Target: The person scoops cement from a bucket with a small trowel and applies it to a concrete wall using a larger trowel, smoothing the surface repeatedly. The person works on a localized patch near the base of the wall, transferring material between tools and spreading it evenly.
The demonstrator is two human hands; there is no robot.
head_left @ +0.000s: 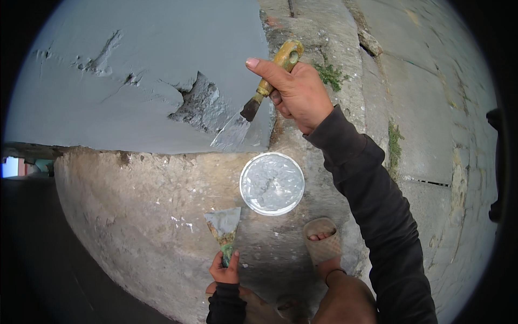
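My right hand (302, 94) is closed round the yellowish handle of a putty knife (236, 131), whose pale, smeared blade points down and left over the lower right corner of the grey wall (151, 32). Beside the blade is a broken patch (202, 102) of rough, bare grey material in the wall. Low in the view, my left hand (225, 270) pinches the green handle of a wider scraper (222, 222), its blade upward and coated grey. Between the two tools stands a round white-rimmed tub (272, 183) with grey-white paste smeared over it.
Cracks and gouges (100, 59) run across the wall to the left. My sandalled foot (322, 237) is just below and right of the tub, on a worn concrete ledge (135, 216). Small weeds (329, 75) grow beside the wall; paving (415, 97) stretches along the right.
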